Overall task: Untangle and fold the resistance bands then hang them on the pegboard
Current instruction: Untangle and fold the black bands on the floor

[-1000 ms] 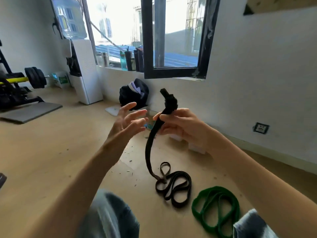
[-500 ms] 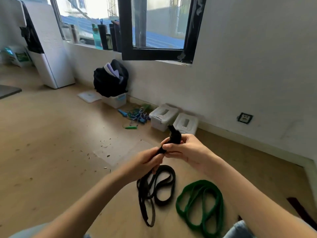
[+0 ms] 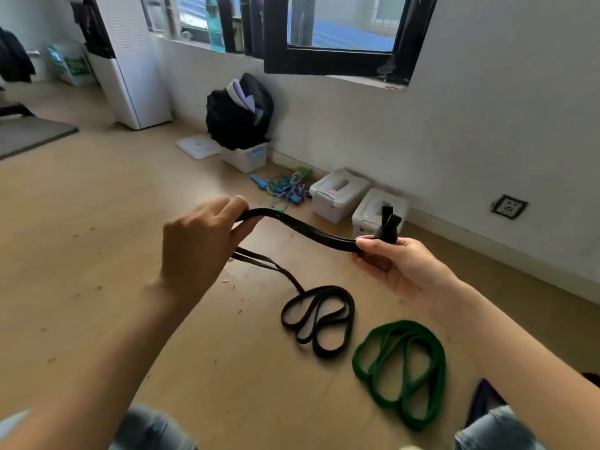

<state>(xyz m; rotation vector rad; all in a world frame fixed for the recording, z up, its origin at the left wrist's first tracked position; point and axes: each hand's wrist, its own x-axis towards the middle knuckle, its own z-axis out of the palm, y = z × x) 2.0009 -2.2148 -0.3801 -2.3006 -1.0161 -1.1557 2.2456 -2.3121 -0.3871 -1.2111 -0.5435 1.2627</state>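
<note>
Stretching between two hands above a wooden floor [image 3: 97, 222], a black resistance band [image 3: 302, 230] is held doubled: the right hand [image 3: 394, 263] is closed around a bunched, folded end that pokes up past the knuckles, while the left hand [image 3: 198, 241] pinches the strands farther along between thumb and curled fingers. From the left hand the rest of the band drops away and trails into loose, overlapping coils on the floor. A green resistance band [image 3: 402, 368] lies in its own loops just beside those coils, apparently not touching them. The risk appears to lie in that slack tail: pulled up too fast, the overlapping coils could cinch into a fresh knot or drag across the green band and snag it. A loosened right-hand grip would likely let the gathered folds spring apart. Two lidded plastic boxes [image 3: 341, 194] and tangled jump ropes [image 3: 287, 190] sit along the wall; no pegboard is in view.
</note>
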